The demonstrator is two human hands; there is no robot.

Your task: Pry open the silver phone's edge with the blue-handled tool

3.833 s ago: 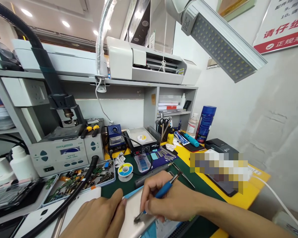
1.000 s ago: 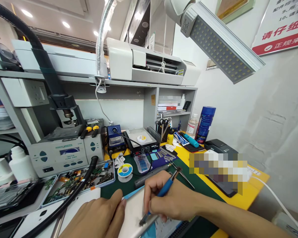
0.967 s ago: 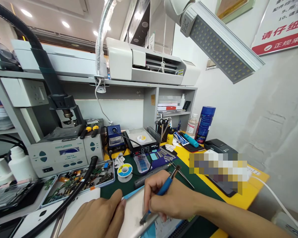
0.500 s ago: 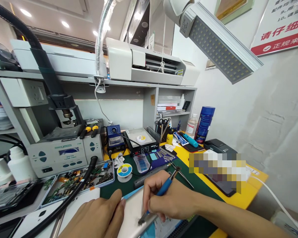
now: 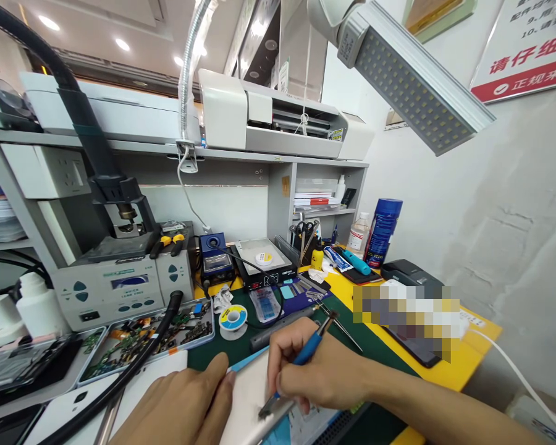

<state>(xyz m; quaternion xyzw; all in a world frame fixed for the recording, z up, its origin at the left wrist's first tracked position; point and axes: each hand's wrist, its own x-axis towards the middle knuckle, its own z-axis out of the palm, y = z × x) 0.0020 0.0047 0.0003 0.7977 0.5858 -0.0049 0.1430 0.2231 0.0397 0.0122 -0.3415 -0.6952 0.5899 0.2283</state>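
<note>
My right hand [image 5: 306, 364] is closed in a pen-like grip on a slim blue-handled tool [image 5: 308, 347]. Its upper end is dark and bristle-like; the grey lower tip touches a flat white piece [image 5: 245, 395], where a small dark smudge shows. At the left edge of that piece lies my left hand [image 5: 180, 402], fingers stretched out and fairly flat, the fingertips by its border. Under the white piece a blue sheet [image 5: 278, 431] sticks out. A pair of tweezers [image 5: 347, 334] rests on the green mat [image 5: 380, 358] beyond my right hand.
A solder spool [image 5: 233, 321] and a tray of circuit boards [image 5: 152, 340] lie ahead to the left. A black hose [image 5: 134, 371] crosses the left side. The soldering station [image 5: 120, 287] and hot plate [image 5: 264, 266] stand behind; a phone [image 5: 412, 346] lies right.
The view has shifted very slightly. Both hands and the blue-handled tool keep almost the same place on the white piece.
</note>
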